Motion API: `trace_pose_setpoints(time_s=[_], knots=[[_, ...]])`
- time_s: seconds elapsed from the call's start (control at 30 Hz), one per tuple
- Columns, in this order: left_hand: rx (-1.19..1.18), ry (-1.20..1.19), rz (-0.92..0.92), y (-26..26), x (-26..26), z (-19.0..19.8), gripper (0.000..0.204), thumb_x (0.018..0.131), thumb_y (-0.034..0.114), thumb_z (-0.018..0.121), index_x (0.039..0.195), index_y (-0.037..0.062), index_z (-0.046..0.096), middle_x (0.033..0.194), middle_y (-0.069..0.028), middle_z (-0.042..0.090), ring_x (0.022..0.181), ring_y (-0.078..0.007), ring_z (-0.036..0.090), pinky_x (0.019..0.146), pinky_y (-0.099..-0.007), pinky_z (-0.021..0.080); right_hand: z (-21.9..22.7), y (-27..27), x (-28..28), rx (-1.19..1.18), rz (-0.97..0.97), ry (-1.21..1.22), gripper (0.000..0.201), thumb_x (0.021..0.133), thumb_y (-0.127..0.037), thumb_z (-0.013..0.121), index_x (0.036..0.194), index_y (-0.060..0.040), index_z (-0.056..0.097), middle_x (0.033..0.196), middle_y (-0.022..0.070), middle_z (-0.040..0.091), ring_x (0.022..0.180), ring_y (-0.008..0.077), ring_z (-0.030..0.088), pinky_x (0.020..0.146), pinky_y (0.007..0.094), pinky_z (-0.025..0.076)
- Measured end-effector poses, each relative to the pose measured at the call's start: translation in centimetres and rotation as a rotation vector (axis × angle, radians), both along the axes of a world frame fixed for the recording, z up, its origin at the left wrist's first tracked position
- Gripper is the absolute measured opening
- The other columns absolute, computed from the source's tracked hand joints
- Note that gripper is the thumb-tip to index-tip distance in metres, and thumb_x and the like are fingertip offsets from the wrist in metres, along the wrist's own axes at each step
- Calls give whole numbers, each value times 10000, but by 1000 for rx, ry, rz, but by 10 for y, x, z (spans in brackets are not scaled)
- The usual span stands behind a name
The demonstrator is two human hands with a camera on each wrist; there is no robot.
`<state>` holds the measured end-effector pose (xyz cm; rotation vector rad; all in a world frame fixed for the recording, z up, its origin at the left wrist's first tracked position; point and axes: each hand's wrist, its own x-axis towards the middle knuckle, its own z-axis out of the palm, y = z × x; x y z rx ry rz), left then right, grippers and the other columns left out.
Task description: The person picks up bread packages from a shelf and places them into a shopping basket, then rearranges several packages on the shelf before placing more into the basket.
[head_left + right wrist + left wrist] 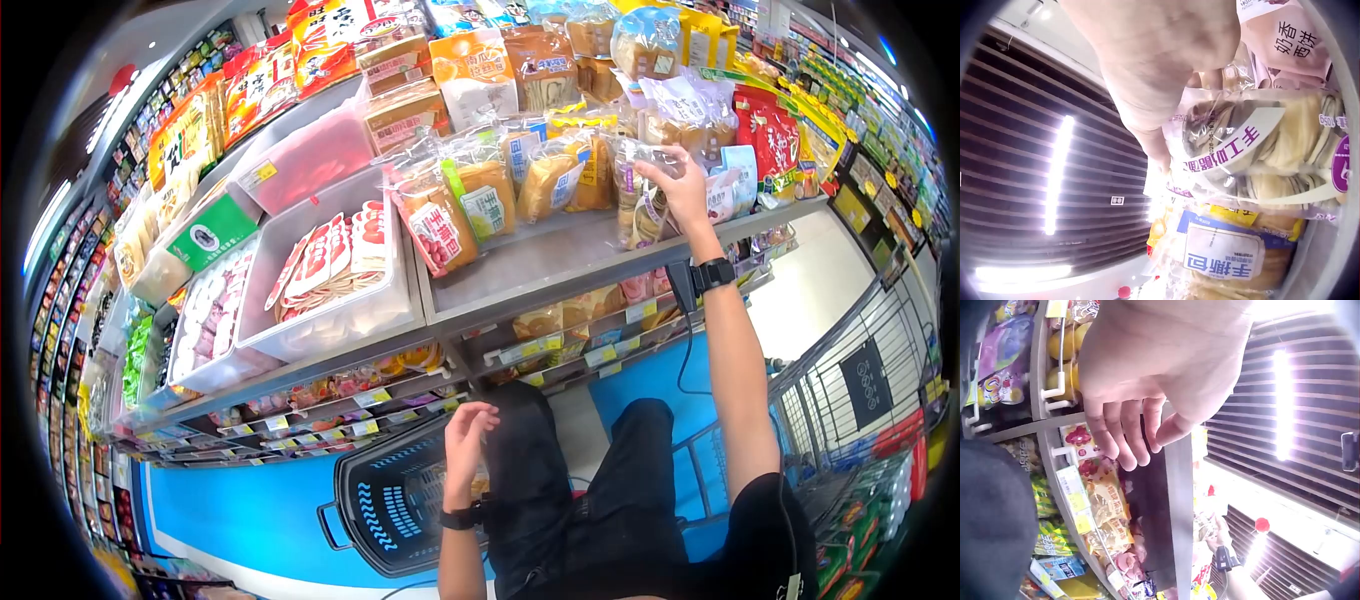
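My right hand (684, 190) is at the display shelf, pinching the upper end of a clear bread packet (643, 208) with a purple-and-white label. In the right wrist view, that packet (1260, 147) shows swirled dark-and-pale rolls, with the thumb on one side and fingertips partly hidden behind it. Beside it is another bread packet (1225, 253) with a white-and-blue label. My left hand (468, 440) hangs loosely over the shopping basket (385, 520), its fingers slightly bent and nothing held. In the left wrist view, the same hand (1154, 381) overlaps the lower shelves.
Grey bins hold wrapped snacks, including a bin (385, 305) of red-and-white packs. More bread packets (435, 220) stand along the shelf edge (600, 260). A wire shopping cart (850, 370) is to the right. Lower racks (590, 335) carry priced goods.
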<state>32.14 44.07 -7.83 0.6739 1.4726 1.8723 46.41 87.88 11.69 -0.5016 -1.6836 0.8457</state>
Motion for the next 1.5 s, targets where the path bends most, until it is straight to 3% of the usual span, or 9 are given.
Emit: trace_pose_setpoints(time_s=[0.27, 0.47, 0.6, 0.67, 0.97, 1.1, 1.17, 1.33, 1.5], knots=[[4, 41, -68, -8, -2, 21, 126, 936, 52, 554, 1040, 1, 603, 990, -74, 661, 858, -117, 609, 794, -246, 468, -7, 6, -5, -70, 139, 309, 198, 837, -111, 749, 971, 12, 673, 986, 85, 692, 885, 110, 628, 791, 246, 498], [17, 45, -53, -13, -3, 26, 119, 956, 55, 523, 1023, 0, 604, 982, -82, 661, 845, -123, 617, 785, -252, 477, 4, -6, -4, 103, 14, 46, 202, 851, -143, 742, 970, 9, 684, 910, 50, 710, 843, 71, 625, 770, 212, 489], [12, 26, -87, -13, 2, 26, 125, 939, 60, 553, 1034, 1, 608, 1001, -69, 657, 872, -115, 598, 810, -250, 464, -3, -1, -10, 49, 102, 187, 194, 846, -164, 752, 943, -4, 702, 887, 44, 711, 800, 60, 611, 726, 207, 479], [-5, 34, -92, -12, 6, 27, 127, 939, 65, 554, 1035, 2, 609, 1003, -69, 659, 874, -115, 598, 807, -249, 463, -6, 5, -10, -41, -104, 106, 171, 865, -144, 732, 931, 11, 702, 910, 40, 701, 822, 67, 592, 763, 212, 477], [-50, 142, -219, -9, 25, 67, 124, 930, 48, 587, 1043, 2, 608, 1017, -60, 657, 893, -127, 614, 837, -259, 473, 42, -100, -7, 339, -149, 346, 188, 826, -184, 773, 870, -14, 704, 897, 66, 710, 878, 132, 630, 809, 270, 482], [144, 443, -151, 6, 34, 106, 448, 801, 130, 753, 1183, 26, 543, 1207, -106, 543, 1112, -193, 545, 911, -306, 449, 80, -188, 17, 703, -28, 170, 136, 775, -112, 781, 861, -45, 701, 903, 99, 707, 913, 241, 654, 839, 336, 503], [296, 592, -90, 16, 39, 121, 824, 686, 223, 864, 1345, 50, 400, 1389, -153, 402, 1275, -270, 428, 1009, -381, 407, 83, -234, 28, 733, 125, 96, 146, 746, -102, 793, 848, -53, 701, 887, 87, 709, 900, 252, 659, 814, 349, 518], [513, 678, 219, 33, 63, 137, 1169, 560, 337, 924, 1450, 58, 219, 1437, -166, 352, 1302, -285, 419, 1102, -432, 327, 57, -296, 32, 440, 575, 39, 214, 670, -130, 852, 796, -48, 699, 848, 64, 707, 867, 239, 663, 712, 330, 537], [396, 304, -255, 7, 57, 99, 1096, 602, 386, 868, 1441, 56, 245, 1411, -160, 387, 1280, -285, 441, 1085, -434, 350, 37, -310, 22, 316, 657, -28, 214, 662, -73, 856, 791, -26, 691, 866, 84, 713, 853, 256, 648, 726, 329, 520]])
